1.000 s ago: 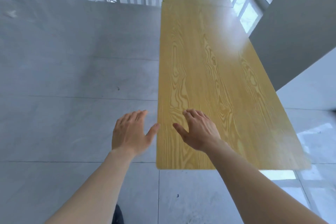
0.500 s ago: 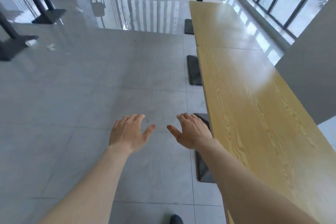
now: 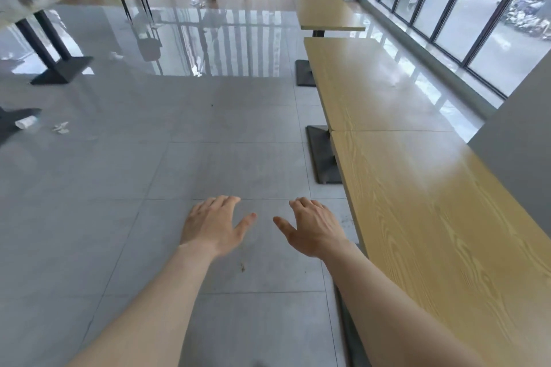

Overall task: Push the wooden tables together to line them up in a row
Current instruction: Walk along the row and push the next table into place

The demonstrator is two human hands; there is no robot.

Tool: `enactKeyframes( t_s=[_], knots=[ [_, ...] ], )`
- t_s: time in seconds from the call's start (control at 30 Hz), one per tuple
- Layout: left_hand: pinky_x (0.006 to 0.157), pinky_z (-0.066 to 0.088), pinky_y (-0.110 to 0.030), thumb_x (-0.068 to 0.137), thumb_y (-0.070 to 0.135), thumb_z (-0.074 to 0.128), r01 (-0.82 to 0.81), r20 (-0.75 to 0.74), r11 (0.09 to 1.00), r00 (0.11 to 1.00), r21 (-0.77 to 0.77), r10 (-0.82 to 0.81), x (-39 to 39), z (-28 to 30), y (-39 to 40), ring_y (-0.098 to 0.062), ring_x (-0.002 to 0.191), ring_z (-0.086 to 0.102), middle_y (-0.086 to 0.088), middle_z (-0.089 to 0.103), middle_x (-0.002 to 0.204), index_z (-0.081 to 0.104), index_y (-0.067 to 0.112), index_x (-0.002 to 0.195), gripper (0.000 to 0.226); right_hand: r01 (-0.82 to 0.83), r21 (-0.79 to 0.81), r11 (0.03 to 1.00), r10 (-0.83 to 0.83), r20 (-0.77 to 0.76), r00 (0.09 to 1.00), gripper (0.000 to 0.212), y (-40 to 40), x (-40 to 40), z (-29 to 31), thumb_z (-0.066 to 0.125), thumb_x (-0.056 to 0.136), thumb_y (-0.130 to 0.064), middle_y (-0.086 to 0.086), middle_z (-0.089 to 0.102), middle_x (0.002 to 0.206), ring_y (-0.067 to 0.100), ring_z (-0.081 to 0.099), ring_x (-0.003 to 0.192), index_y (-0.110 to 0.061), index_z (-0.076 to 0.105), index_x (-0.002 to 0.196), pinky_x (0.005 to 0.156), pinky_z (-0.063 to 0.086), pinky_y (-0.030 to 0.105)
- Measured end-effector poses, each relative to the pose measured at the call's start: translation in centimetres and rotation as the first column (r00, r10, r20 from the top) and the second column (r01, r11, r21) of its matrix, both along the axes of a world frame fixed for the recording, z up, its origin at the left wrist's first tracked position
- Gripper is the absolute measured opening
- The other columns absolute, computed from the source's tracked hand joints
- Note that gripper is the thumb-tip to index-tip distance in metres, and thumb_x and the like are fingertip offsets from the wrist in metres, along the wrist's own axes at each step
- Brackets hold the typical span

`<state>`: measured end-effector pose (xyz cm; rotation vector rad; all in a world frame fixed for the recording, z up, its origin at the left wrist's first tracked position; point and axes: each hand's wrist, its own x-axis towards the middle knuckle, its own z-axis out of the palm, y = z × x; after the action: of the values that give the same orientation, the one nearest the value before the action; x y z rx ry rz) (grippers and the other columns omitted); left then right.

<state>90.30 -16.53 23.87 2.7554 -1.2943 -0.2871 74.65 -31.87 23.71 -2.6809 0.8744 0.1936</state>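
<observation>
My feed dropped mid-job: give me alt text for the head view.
Both hands, left hand and right hand, hover open over grey floor, touching nothing. Right of them, two wooden tables, near table and middle table, meet end to end; a far table stands apart beyond.

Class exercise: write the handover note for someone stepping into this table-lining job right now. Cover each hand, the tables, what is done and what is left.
Left hand: open, empty, over the floor.
Right hand: open, empty, beside the nearest table, not touching it.
Nearest table and middle table meet end to end along the window side.
Far table stands apart, with a gap and slightly offset.
Left to do: push the far table up to the row, probably.
</observation>
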Motion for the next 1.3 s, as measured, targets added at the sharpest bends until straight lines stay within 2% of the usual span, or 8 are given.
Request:
enactKeyframes(
  t_s=[0.27,0.47,0.77,1.07,1.3],
  knots=[
    [0.114,0.03,-0.038,0.096,0.073,0.03,0.016,-0.024,1.0,1.0,-0.018,-0.016,16.0,0.0,-13.3,-0.02,0.142,0.042,0.006,0.049,0.153,0.042,0.028,0.151,0.072,0.015,-0.005,1.0,-0.015,-0.014,1.0,0.072,-12.4,15.8,-0.1,0.034,0.1,-0.066,0.006,0.052,0.147,0.027,0.046,0.136,-0.012,0.046,0.145,0.113,0.035,0.038],
    [0.114,0.03,-0.038,0.096,0.073,0.03,0.027,-0.051,0.999,0.998,-0.038,-0.029,32.6,-1.6,-25.2,-0.02,0.142,0.042,0.007,0.048,0.153,0.041,0.029,0.152,0.072,0.049,-0.043,0.998,-0.051,-0.044,0.998,0.074,-24.6,31.4,-0.7,0.033,0.1,-0.068,0.005,0.049,0.15,0.027,0.043,0.14,-0.014,0.042,0.15,0.116,0.033,0.038],
    [0.114,0.03,-0.039,0.096,0.072,0.029,0.061,-0.065,0.998,0.996,-0.023,-0.063,55.1,0.3,-43.7,-0.02,0.141,0.043,0.005,0.048,0.154,0.041,0.029,0.152,0.071,0.105,-0.039,0.994,-0.107,-0.042,0.993,0.075,-42.2,52.4,1.5,0.032,0.1,-0.068,0.004,0.047,0.153,0.025,0.039,0.143,-0.015,0.039,0.152,0.119,0.028,0.038],
    [0.117,0.028,-0.04,0.096,0.074,0.028,0.105,-0.061,0.994,0.993,-0.01,-0.105,73.8,-1.8,-67.9,-0.021,0.144,0.041,0.005,0.047,0.155,0.04,0.03,0.153,0.074,0.129,-0.027,0.991,-0.129,0.007,0.992,0.074,-65.5,72.1,-0.7,0.034,0.1,-0.067,0.006,0.047,0.152,0.026,0.039,0.142,-0.013,0.04,0.151,0.119,0.03,0.039],
    [0.116,0.028,-0.038,0.096,0.072,0.029,0.102,-0.061,0.994,0.993,-0.037,-0.105,88.0,0.6,-87.6,-0.02,0.143,0.041,0.006,0.048,0.154,0.041,0.03,0.152,0.071,0.134,-0.033,0.99,-0.134,0.004,0.991,0.075,-85.8,86.5,1.2,0.033,0.1,-0.066,0.007,0.048,0.151,0.026,0.04,0.142,-0.011,0.041,0.151,0.119,0.029,0.038]
  ],
)
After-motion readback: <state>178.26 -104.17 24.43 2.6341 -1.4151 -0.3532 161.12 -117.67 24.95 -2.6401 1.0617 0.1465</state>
